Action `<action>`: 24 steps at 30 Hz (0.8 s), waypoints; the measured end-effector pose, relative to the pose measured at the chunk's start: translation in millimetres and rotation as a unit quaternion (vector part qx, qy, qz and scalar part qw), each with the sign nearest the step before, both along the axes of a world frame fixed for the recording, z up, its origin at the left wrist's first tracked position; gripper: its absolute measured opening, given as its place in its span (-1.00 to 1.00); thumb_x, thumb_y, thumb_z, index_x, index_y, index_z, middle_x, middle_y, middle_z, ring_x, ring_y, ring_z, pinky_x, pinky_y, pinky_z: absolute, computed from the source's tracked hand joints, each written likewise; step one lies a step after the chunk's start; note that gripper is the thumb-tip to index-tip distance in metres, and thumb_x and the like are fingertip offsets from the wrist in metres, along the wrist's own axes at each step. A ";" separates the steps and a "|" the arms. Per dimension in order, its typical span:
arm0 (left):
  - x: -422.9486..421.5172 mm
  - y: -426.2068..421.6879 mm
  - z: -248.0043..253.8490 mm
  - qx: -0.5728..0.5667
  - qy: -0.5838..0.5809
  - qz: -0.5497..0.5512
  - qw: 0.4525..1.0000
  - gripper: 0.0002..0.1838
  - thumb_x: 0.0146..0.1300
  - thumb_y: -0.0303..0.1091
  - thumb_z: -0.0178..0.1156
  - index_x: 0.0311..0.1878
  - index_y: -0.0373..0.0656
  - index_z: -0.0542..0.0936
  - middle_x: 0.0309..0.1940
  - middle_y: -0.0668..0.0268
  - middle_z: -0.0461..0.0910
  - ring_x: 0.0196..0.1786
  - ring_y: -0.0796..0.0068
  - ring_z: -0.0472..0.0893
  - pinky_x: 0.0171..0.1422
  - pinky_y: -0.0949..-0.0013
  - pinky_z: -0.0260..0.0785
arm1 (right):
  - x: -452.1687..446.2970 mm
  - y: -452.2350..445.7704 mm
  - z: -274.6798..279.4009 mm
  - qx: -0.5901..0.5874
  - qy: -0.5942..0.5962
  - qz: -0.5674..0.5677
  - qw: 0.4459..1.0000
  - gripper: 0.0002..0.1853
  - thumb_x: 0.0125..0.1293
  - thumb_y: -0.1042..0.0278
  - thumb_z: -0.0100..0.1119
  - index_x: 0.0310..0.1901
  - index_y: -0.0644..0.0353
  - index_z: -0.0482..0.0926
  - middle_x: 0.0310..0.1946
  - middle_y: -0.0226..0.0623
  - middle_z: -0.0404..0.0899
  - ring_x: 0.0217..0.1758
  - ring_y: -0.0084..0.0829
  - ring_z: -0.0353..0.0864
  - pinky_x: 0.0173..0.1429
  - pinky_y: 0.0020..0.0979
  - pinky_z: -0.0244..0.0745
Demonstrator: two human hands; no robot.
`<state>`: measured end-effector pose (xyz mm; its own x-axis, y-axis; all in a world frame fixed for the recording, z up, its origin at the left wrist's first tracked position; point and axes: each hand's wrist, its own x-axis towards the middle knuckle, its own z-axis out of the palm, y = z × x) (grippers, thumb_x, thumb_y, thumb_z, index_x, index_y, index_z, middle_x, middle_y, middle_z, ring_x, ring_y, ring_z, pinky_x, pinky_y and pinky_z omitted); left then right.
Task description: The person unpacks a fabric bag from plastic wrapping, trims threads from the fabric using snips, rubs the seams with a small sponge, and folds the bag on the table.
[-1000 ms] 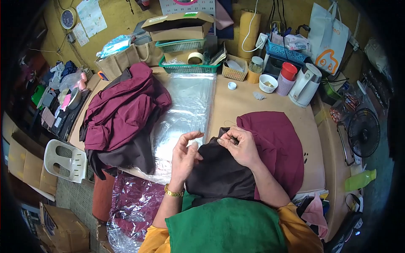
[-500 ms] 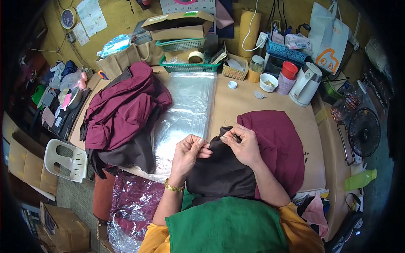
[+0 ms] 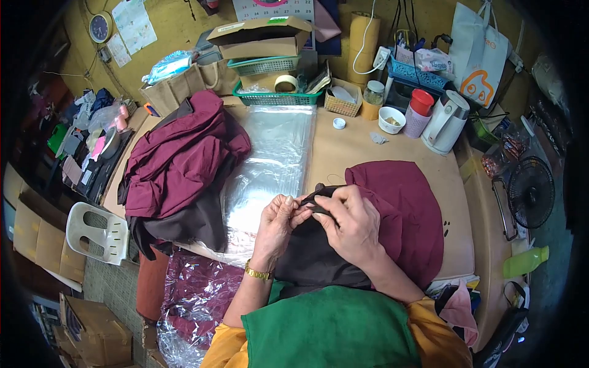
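The black cloth (image 3: 319, 254) lies in front of me, with its upper edge lifted between my hands. My left hand (image 3: 279, 221) is closed in a pinch on that edge. Close beside it on the right, my right hand (image 3: 350, 221) pinches the same raised part of the cloth. A thin dark thread loops on the table just above; no needle can be made out. Maroon fabric (image 3: 405, 214) joins or lies against the black cloth on the right, partly behind my right forearm.
A maroon and black garment pile (image 3: 178, 159) lies at the left beside clear plastic sheets (image 3: 276, 147). Behind are a green basket (image 3: 276, 98), a small bowl (image 3: 391, 120), a red-lidded cup (image 3: 419, 113) and a kettle (image 3: 445, 122). A white stool (image 3: 98, 236) stands at the left.
My left hand has come in from the left and closed on the cloth edge. My right hand has turned over the edge, and the cloth's top is now folded up between both hands.
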<state>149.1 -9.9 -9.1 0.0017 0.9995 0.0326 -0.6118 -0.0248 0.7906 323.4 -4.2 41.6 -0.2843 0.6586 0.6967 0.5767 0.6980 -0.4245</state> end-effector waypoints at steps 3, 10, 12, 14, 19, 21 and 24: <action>2.0 -1.2 -0.5 -0.016 0.018 0.006 1.000 -0.76 0.52 -0.24 0.06 -0.23 -0.21 0.50 -0.26 0.31 0.58 -0.16 0.51 0.66 0.05 0.40 0.60 | -4.7 0.7 -1.3 0.072 -0.057 -0.014 0.996 -0.69 0.02 0.38 0.43 -0.15 0.12 0.66 -0.39 -0.45 0.44 -0.36 -0.45 0.52 -0.33 -0.38 0.29; 7.9 -7.1 2.0 0.013 0.038 0.003 0.999 -0.77 0.53 -0.27 0.03 -0.21 -0.23 0.46 -0.22 0.29 0.56 -0.12 0.56 0.63 0.09 0.38 0.60 | -9.2 10.1 -10.8 0.127 -0.043 -0.018 0.991 -0.73 -0.07 0.48 0.46 -0.27 0.13 0.64 -0.47 -0.38 0.43 -0.51 -0.36 0.48 -0.43 -0.32 0.26; 8.7 -9.7 0.7 0.015 0.037 -0.006 0.999 -0.77 0.54 -0.29 0.01 -0.22 -0.26 0.43 -0.17 0.24 0.57 -0.11 0.58 0.62 0.10 0.40 0.61 | -8.6 10.9 -12.5 0.107 0.000 0.007 0.994 -0.79 0.02 0.47 0.44 -0.27 0.18 0.64 -0.48 -0.39 0.42 -0.48 -0.44 0.45 -0.40 -0.39 0.28; 8.5 -10.5 0.2 0.019 0.017 -0.007 1.000 -0.78 0.54 -0.30 0.00 -0.21 -0.25 0.43 -0.15 0.24 0.58 -0.09 0.52 0.64 0.11 0.38 0.61 | -12.9 12.1 -10.3 -0.043 0.141 0.037 0.988 -0.81 0.08 0.45 0.44 -0.27 0.22 0.64 -0.48 -0.41 0.41 -0.45 -0.49 0.43 -0.37 -0.42 0.28; -29.4 -3.7 2.5 0.038 0.182 0.099 0.978 -0.58 0.59 -0.03 -0.16 -0.12 -0.23 0.46 0.01 0.17 0.60 -0.11 0.44 0.62 0.00 0.43 0.50 | 10.8 43.8 -33.7 -0.225 0.115 0.121 0.960 -0.71 0.17 0.25 0.47 -0.34 0.32 0.61 -0.45 -0.33 0.38 -0.41 -0.46 0.38 -0.31 -0.43 0.31; -48.4 4.3 -1.3 0.055 0.300 0.195 0.932 -0.51 0.58 0.06 -0.20 -0.02 -0.21 0.49 0.10 0.19 0.57 -0.07 0.44 0.57 0.00 0.42 0.41 | 10.4 38.1 -24.0 -0.227 0.112 0.110 0.961 -0.71 0.17 0.24 0.48 -0.37 0.31 0.61 -0.44 -0.33 0.37 -0.41 -0.47 0.38 -0.31 -0.43 0.30; -49.9 5.3 -5.5 0.093 0.364 0.204 0.904 -0.50 0.44 0.07 0.09 0.15 -0.18 0.52 0.19 0.21 0.50 0.04 0.47 0.52 0.02 0.38 0.39 | 7.4 38.2 -26.4 -0.260 0.107 0.098 0.954 -0.70 0.16 0.24 0.48 -0.40 0.29 0.59 -0.44 -0.33 0.36 -0.41 -0.49 0.37 -0.31 -0.42 0.30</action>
<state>99.2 -4.6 -14.6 -0.2764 0.8994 0.3386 0.1581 -0.3050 0.9391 330.8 33.9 15.2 -0.3262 0.8799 0.3454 0.3173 0.4461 -0.8368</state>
